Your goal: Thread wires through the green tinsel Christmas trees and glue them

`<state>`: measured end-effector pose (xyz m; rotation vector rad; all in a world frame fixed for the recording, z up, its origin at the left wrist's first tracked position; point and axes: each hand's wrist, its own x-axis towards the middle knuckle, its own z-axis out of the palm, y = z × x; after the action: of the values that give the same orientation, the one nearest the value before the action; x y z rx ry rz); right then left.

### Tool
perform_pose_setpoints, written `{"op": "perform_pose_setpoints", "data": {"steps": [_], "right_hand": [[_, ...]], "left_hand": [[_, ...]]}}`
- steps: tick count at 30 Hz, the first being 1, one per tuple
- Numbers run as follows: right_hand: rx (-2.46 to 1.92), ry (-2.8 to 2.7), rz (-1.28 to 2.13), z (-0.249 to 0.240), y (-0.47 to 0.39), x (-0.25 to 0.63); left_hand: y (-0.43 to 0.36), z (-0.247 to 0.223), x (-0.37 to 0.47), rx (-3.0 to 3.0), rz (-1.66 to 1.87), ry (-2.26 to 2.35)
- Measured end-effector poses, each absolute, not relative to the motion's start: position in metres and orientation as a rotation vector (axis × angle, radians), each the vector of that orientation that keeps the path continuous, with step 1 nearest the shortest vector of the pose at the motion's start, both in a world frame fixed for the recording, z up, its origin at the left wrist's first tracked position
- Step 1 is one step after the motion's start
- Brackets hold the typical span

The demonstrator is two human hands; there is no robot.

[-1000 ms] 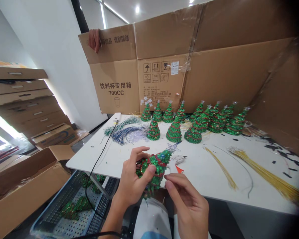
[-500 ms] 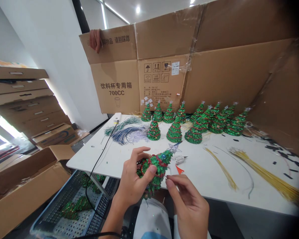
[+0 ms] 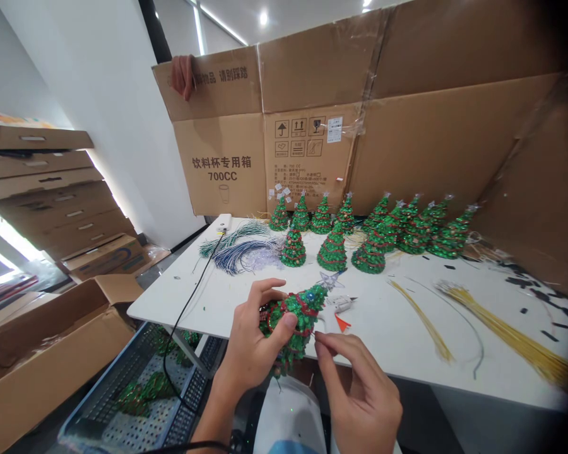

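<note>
A small green tinsel tree (image 3: 299,328) with red garland and a clear star (image 3: 330,280) on its tip is tilted to the right over the table's front edge. My left hand (image 3: 258,337) is wrapped round it, thumb across its front. Close to the tree's lower right side, my right hand (image 3: 360,388) pinches thumb and forefinger together; a thin end shows at the fingertips, too small to name. Just behind lie a silver-white tool (image 3: 344,304) with a dark point and an orange-red triangular piece (image 3: 342,323).
Several finished-looking green trees (image 3: 331,249) stand along the back of the white table (image 3: 274,290). Blue and green wire bundles (image 3: 236,255) lie left, yellow ties (image 3: 506,328) right. Cardboard (image 3: 307,82) walls the back. A blue crate (image 3: 137,384) sits lower left, with a black cable (image 3: 189,296) hanging above it.
My right hand has shifted slightly down and right, its fingertips still beside the tree. The left hand and the tree have hardly moved.
</note>
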<state>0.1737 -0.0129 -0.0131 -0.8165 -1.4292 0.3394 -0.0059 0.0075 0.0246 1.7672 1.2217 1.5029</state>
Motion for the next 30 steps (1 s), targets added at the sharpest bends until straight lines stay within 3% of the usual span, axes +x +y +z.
{"op": "perform_pose_setpoints", "data": {"steps": [9, 30], "right_hand": [[-0.770, -1.503, -0.065, -0.0114, -0.0094, 0.1723], [-0.794, -1.498, -0.073, -0.0119, -0.0051, 0.1727]], "left_hand": [[0.0074, 0.0238, -0.0041, 1.790, 1.485, 1.195], [0.0067, 0.0242, -0.0025, 1.793, 1.471, 1.191]]}}
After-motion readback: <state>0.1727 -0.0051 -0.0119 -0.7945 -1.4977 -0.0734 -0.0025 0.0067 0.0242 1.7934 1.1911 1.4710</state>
